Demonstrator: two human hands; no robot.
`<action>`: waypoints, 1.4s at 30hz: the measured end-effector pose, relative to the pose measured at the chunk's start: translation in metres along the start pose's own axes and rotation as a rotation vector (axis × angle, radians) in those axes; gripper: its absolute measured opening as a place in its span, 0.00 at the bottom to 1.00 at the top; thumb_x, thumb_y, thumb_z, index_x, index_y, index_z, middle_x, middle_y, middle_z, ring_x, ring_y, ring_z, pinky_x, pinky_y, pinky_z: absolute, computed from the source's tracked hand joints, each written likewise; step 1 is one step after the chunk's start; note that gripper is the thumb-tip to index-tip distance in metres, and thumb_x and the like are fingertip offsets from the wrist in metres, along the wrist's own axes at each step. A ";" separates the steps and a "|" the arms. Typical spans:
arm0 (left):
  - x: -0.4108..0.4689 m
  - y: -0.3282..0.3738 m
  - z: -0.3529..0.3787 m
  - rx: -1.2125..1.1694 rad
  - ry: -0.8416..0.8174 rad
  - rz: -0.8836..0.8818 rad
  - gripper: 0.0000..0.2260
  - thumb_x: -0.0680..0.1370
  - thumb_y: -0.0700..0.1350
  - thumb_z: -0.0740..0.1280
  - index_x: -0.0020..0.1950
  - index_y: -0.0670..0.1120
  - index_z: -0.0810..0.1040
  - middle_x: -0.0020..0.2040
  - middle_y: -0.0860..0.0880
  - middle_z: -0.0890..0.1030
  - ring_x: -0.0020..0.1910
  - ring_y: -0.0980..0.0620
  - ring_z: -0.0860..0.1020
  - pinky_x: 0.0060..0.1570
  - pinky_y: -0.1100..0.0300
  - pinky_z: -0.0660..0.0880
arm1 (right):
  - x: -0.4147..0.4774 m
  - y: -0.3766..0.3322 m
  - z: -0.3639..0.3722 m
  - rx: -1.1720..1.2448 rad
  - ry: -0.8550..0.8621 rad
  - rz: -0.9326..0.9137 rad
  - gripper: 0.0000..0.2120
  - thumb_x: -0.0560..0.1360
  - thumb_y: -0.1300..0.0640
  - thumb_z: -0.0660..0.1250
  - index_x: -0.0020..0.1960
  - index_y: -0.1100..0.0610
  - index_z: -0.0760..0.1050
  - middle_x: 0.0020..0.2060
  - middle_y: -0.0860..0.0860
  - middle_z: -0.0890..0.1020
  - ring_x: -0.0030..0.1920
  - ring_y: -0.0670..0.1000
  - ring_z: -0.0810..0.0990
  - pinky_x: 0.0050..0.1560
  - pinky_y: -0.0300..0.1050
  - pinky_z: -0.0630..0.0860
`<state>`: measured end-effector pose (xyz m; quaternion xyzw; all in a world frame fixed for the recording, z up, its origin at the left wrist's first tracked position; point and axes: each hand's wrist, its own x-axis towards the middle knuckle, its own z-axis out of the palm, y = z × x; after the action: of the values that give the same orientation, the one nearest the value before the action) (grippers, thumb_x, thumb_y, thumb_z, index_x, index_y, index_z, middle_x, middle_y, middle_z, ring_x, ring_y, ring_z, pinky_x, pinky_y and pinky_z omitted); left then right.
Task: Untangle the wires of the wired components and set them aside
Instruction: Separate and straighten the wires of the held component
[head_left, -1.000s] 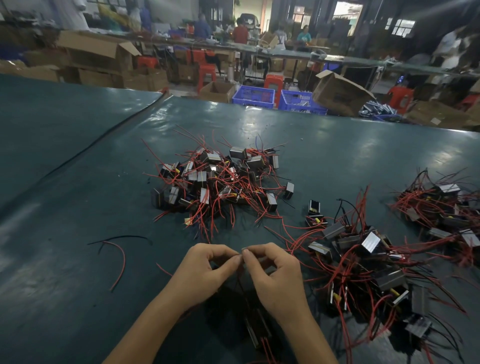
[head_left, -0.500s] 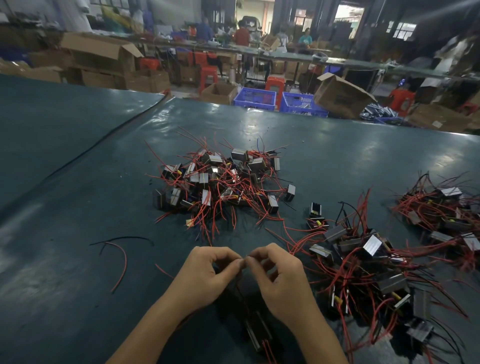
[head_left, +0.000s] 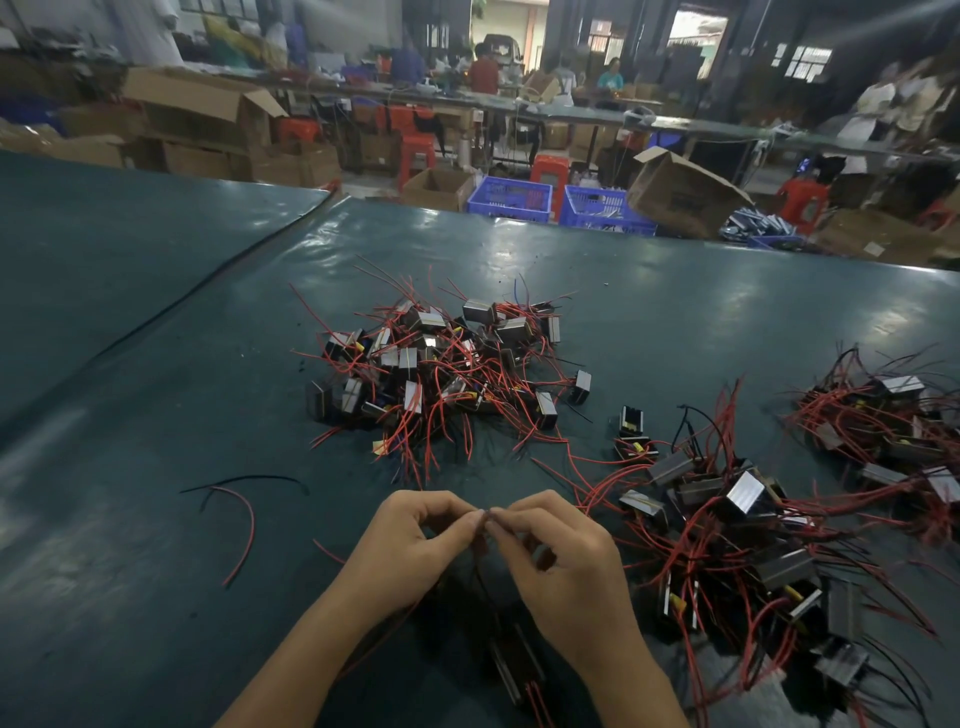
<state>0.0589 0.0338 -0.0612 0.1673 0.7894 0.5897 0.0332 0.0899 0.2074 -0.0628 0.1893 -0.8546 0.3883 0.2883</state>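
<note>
Three heaps of small black-and-silver wired components sit on the dark green counter (head_left: 156, 374): a middle heap (head_left: 441, 364) farther back, a sprawling right heap (head_left: 737, 545) close beside the hands, and an edge heap (head_left: 893, 431) at the far right. Near the front edge, the left hand (head_left: 410, 545) and right hand (head_left: 566, 566) meet fingertip to fingertip. Each grip is pinched together, thumb against forefinger, on the thin lead wires (head_left: 480, 582) of one dark block component (head_left: 514, 670), which lies low between the wrists. Holding the leads by their ends leaves the block trailing below, which I'd guess lets the strands be drawn apart. How the wires cross under the fingers is hidden. The right heap looks like the tangled stock, with red leads running toward the hands. The middle heap, well apart, is probably where sorted pieces go. A loose red wire offcut (head_left: 241, 535) and a black wire offcut (head_left: 244, 479) lie by themselves on the left.
</note>
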 end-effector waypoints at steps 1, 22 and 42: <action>0.000 0.000 0.000 -0.003 -0.001 0.003 0.08 0.78 0.44 0.69 0.42 0.52 0.85 0.38 0.52 0.85 0.38 0.54 0.83 0.41 0.63 0.77 | 0.000 0.000 0.000 -0.002 0.004 -0.009 0.06 0.76 0.54 0.71 0.46 0.56 0.84 0.40 0.43 0.80 0.36 0.43 0.78 0.31 0.44 0.76; -0.003 -0.001 0.000 0.584 0.024 0.478 0.04 0.76 0.49 0.69 0.46 0.53 0.84 0.38 0.60 0.81 0.36 0.62 0.74 0.48 0.58 0.65 | 0.011 -0.011 -0.004 0.304 -0.196 0.782 0.13 0.73 0.61 0.70 0.30 0.55 0.77 0.22 0.44 0.75 0.26 0.44 0.72 0.31 0.35 0.70; -0.002 -0.006 0.002 0.465 0.143 0.459 0.07 0.77 0.53 0.65 0.45 0.54 0.82 0.38 0.62 0.79 0.36 0.63 0.74 0.49 0.57 0.65 | 0.005 -0.004 -0.012 0.155 -0.164 0.286 0.03 0.76 0.57 0.70 0.44 0.51 0.79 0.36 0.42 0.79 0.38 0.46 0.78 0.38 0.35 0.73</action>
<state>0.0597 0.0333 -0.0676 0.3021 0.8450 0.3961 -0.1947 0.0929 0.2137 -0.0513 0.1187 -0.8610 0.4731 0.1440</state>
